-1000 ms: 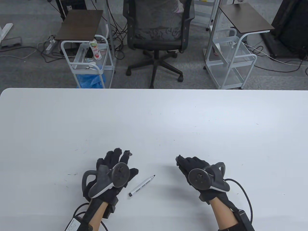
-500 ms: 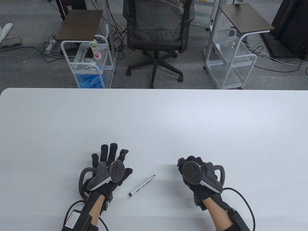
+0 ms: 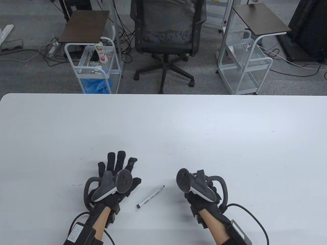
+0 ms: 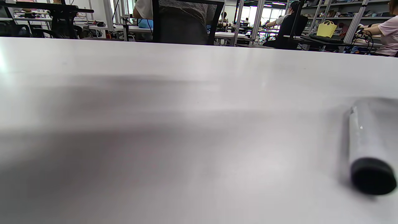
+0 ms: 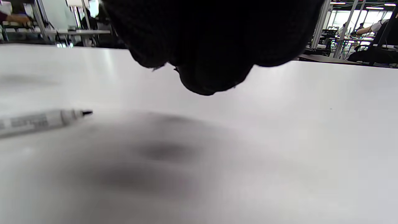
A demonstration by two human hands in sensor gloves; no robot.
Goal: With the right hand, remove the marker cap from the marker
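Table view first: marker (image 3: 150, 196) lies flat on the white table (image 3: 163, 122), slanted, its dark uncapped tip toward the upper right and its black butt end toward the lower left, between the two hands and touching neither. Left hand (image 3: 115, 178) rests just left of it, palm down, fingers (image 3: 116, 160) spread and stretched out flat, holding nothing. Right hand (image 3: 201, 196) sits just right of the marker, turned so the tracker (image 3: 194, 185) covers most of it; its fingers are hidden here, so whether they are curled or loose cannot be told from this angle. No cap can be made out on the table.

Left wrist view: the camera sits low over the tabletop, and the marker's black butt end (image 4: 373, 175) shows blurred at the lower right with the pale barrel behind it. No fingers enter.

Right wrist view: dark gloved fingers (image 5: 211, 46) hang bunched together from the top edge above the table, though what, if anything, they enclose cannot be told. The marker's bare tip (image 5: 86, 112) points toward them from the left, well apart.
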